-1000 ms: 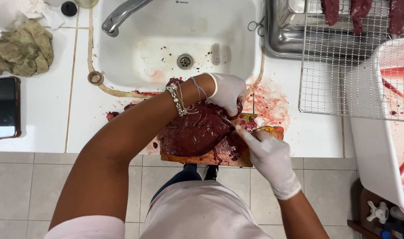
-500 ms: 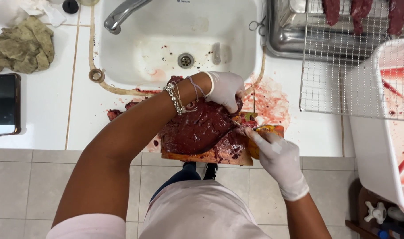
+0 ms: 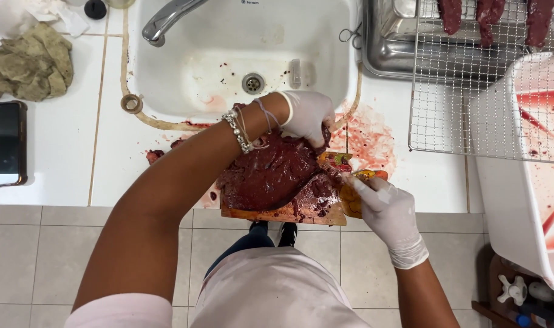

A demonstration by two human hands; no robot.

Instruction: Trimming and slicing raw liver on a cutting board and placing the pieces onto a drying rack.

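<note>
Head view: liver slab (image 3: 271, 176) lies on wooden board (image 3: 289, 214) at counter edge, 6 o'clock of sink (image 3: 240, 54); looks soft, wet, slippery, heavy; your left hand (image 3: 307, 115) pinches its 1 o'clock edge; right hand (image 3: 386, 212) clenched on knife (image 3: 340, 176); grip the thick rim.

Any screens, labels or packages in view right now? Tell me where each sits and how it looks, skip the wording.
Phone: left counter edge, flat, dark rectangular screen, brownish case.
Sink mark: small dark print on the white sink's back rim.
No packages or signs visible.
</note>
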